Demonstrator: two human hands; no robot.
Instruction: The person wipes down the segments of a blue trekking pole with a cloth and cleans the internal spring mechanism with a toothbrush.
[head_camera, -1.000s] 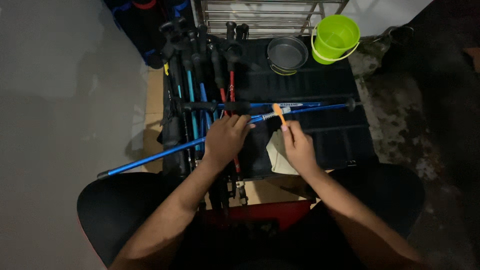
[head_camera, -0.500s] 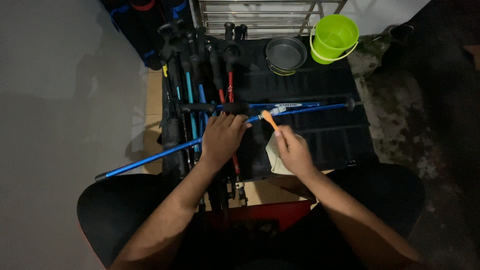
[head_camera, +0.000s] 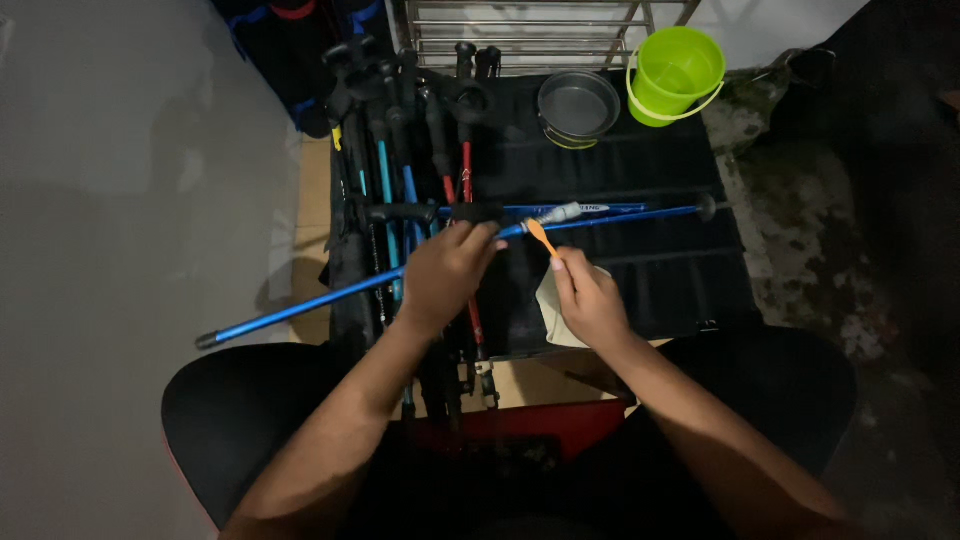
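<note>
Head view, looking straight down: blue trekking pole (head_camera: 330, 298) lying slantwise across the black mat (head_camera: 640, 270), lower tip jutting past the mat's left edge over the pale floor, upper end with its small basket reaching toward the right edge. Left hand (head_camera: 447, 275) reaching forward from a bent forearm, palm down, fingers curling closed around the pole shaft near the middle of the mat. Right hand (head_camera: 590, 298) sitting just beside it, wrist angled inward, pinching the handle of an orange brush (head_camera: 541, 238) between thumb and fingers, brush head touching the pole close to its silver joint. Pale cloth (head_camera: 553, 305) lying under the right hand near the mat's front edge. Second blue pole (head_camera: 570, 210) resting just behind the held one, almost parallel. Bundle of poles (head_camera: 420, 130) with black grips, red and blue shafts, running front to back along the mat's left side. Dark round pan (head_camera: 578, 105) and lime-green bucket (head_camera: 676, 74) standing at the back right corner, near each other.
</note>
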